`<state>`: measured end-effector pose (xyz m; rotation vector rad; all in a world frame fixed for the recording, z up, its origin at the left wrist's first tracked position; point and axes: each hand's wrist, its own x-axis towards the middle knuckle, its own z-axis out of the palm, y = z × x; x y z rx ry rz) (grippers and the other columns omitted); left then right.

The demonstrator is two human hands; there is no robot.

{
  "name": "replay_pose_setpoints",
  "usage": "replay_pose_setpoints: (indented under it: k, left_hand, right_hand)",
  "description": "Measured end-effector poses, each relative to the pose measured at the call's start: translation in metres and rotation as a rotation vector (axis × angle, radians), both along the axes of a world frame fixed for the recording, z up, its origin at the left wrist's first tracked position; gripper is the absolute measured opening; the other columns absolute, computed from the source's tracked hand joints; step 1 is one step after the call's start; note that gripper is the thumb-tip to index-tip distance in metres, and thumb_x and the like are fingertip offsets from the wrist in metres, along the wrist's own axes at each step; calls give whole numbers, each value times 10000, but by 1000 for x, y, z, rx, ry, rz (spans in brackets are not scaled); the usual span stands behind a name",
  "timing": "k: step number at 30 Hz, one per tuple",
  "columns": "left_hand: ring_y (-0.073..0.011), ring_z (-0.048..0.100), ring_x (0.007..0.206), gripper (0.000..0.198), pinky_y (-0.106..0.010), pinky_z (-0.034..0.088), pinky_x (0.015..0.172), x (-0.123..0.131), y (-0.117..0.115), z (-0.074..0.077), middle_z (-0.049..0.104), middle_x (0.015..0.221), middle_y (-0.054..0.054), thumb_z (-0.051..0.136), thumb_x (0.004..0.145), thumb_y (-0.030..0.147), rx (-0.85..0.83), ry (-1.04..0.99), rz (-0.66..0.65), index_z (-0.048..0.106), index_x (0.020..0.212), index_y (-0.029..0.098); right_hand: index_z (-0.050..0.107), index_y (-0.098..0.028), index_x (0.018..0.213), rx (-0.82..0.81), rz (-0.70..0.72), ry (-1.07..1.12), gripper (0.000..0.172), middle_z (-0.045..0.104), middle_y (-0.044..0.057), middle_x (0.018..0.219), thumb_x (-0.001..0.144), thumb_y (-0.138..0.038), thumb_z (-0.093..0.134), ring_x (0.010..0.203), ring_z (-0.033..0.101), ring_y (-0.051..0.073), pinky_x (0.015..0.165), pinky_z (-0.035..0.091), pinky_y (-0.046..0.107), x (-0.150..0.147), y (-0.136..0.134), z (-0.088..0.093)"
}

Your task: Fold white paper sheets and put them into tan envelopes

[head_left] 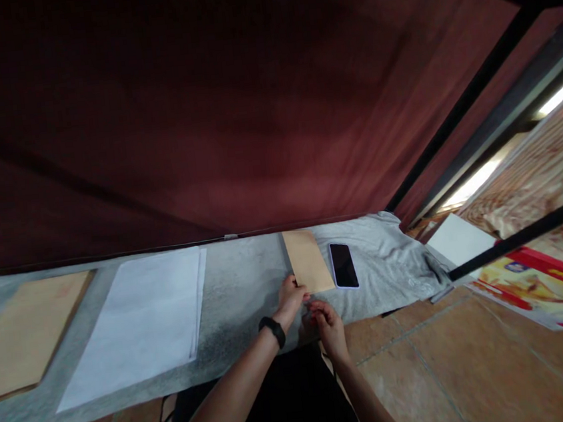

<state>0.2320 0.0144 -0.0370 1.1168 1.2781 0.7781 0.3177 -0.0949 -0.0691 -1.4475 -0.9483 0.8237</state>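
Note:
A small brown paper envelope lies on the grey cloth in front of me. My left hand, with a black band on its wrist, is closed at the envelope's near left corner. Just below the near edge is my right hand, its fingers curled together close to the left fingertips; whatever they may hold is too small to make out. To the right of the envelope a dark-screened phone in a pale case lies face up.
A grey cloth covers the long narrow surface. On the left lie white paper sheets and a stack of larger brown envelopes. A dark red curtain hangs behind. At right are black bars and a red-yellow box.

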Motion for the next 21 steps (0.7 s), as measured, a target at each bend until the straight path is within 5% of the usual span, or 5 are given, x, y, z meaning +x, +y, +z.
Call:
replay_pose_setpoints:
  k: [5,13,21]
  left_hand:
    - [-98,543,472,189,-215,425,503,-6,-1,3,636,678,21,637,735,98,58,123,-23,591,904,170]
    - [-144,636,719,344,-228,464,692,-12,-8,19,695,794,-11,655,724,50,195,255,-51,648,1040,184]
    - [-146,620,726,427,-236,451,701,-13,-6,16,698,845,-40,573,759,5,256,354,-105,630,1150,164]
  right_hand:
    - [691,-216,1029,-14,30,-42,293,737,89,1017,867,-356,492,860,695,250,748,606,414,4,-3,-5]
    - [708,-200,991,-36,5,-17,279,732,88,996,835,-370,551,831,682,256,767,582,426,6,-4,-5]
    - [698,-202,1014,-27,8,-63,302,729,91,1025,843,-391,536,856,682,246,770,581,403,7,-5,-7]
